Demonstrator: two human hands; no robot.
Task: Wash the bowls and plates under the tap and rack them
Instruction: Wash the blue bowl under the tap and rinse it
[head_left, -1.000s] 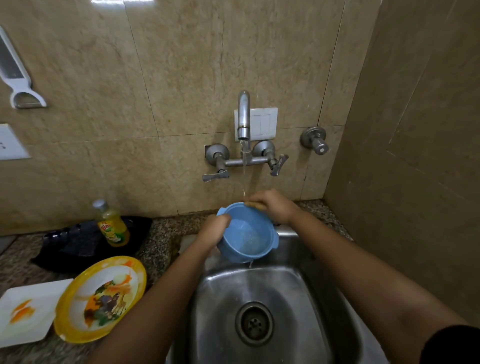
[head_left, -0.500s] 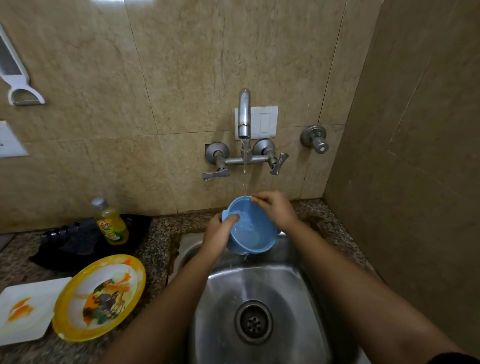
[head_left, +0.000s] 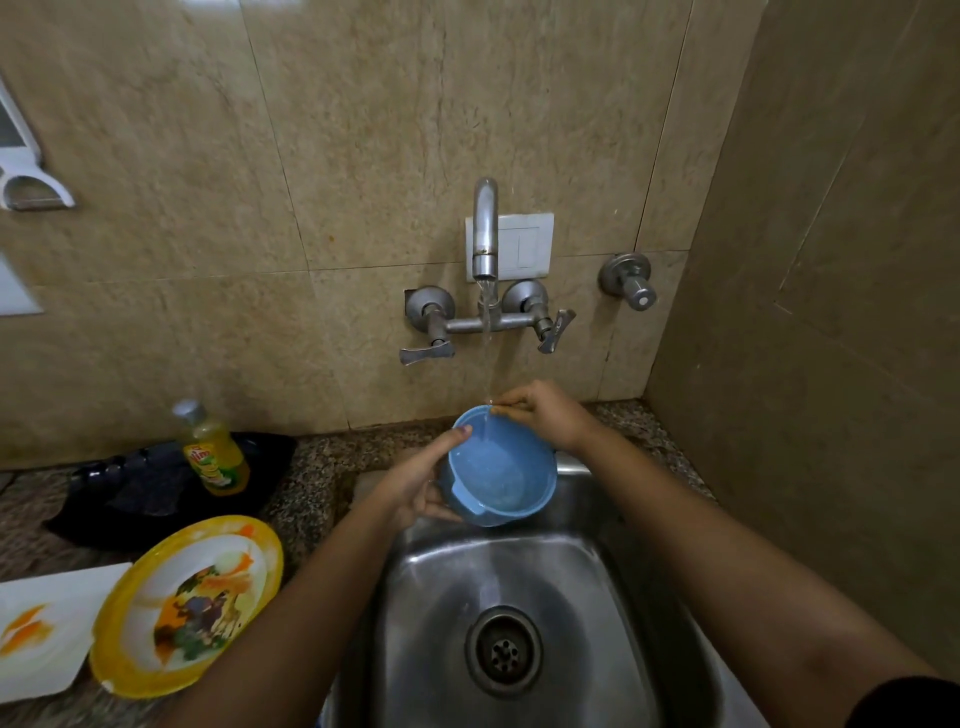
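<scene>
A yellow soap bottle (head_left: 215, 452) stands on a black mat (head_left: 150, 493) on the speckled counter (head_left: 322, 478).

Arms stretched forward, the left hand (head_left: 421, 491) grips the bowl (head_left: 501, 470), the right hand (head_left: 545, 418) pinches its rim.

The bowl (head_left: 501, 470) is plain light blue. The plate (head_left: 187, 605) has a yellow rim around a white, multicoloured picture. The bottle (head_left: 214, 452) is yellow.

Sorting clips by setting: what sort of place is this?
Most likely a home kitchen: a stainless steel sink beneath a wall-mounted metal tap, a yellow dish-soap bottle, and a soiled yellow-rimmed plate on a speckled stone counter.
</scene>
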